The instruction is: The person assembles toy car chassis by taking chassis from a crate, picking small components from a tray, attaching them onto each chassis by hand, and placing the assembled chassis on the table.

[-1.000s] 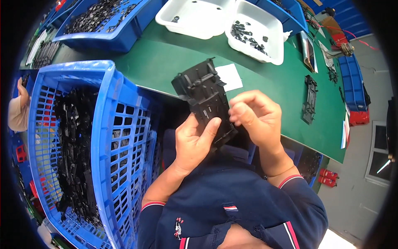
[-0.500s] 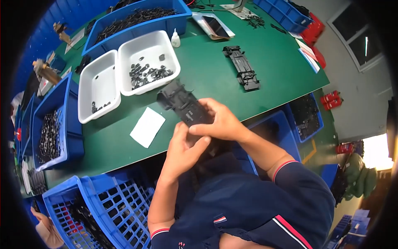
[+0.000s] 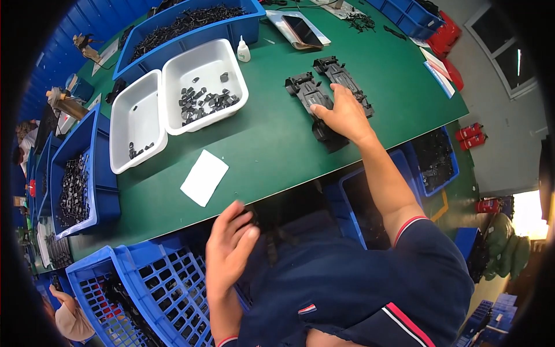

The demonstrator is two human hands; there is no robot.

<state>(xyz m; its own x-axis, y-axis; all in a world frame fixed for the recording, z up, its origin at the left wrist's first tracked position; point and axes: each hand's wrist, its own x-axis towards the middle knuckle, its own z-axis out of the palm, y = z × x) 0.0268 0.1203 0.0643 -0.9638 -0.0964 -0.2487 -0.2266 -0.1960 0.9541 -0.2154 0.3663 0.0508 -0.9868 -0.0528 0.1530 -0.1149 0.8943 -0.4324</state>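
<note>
My right hand (image 3: 345,117) grips a long black plastic car chassis (image 3: 303,92) across its middle, thumb on its left side and fingers over its right. This chassis rests on the green table beside a second black chassis (image 3: 334,69), and the two lie nearly parallel. My hand covers parts of both. In front of the table's near edge, my left hand (image 3: 230,248) is raised with thumb and fingers apart, somewhat blurred. A dark shape shows behind its fingertips, too unclear to name. A white paper sheet (image 3: 204,177) lies on the table just beyond that hand.
Two white trays (image 3: 245,95) hold small black pieces; a small white bottle (image 3: 243,51) stands beside them. Blue bins (image 3: 196,36) with black parts are behind and at left. A blue crate (image 3: 130,266) stands below the table edge. A phone (image 3: 302,32) lies at the back.
My right hand has carried the chassis away to the right, down beside the second one. My left hand has let go of it and drawn back toward my body.
</note>
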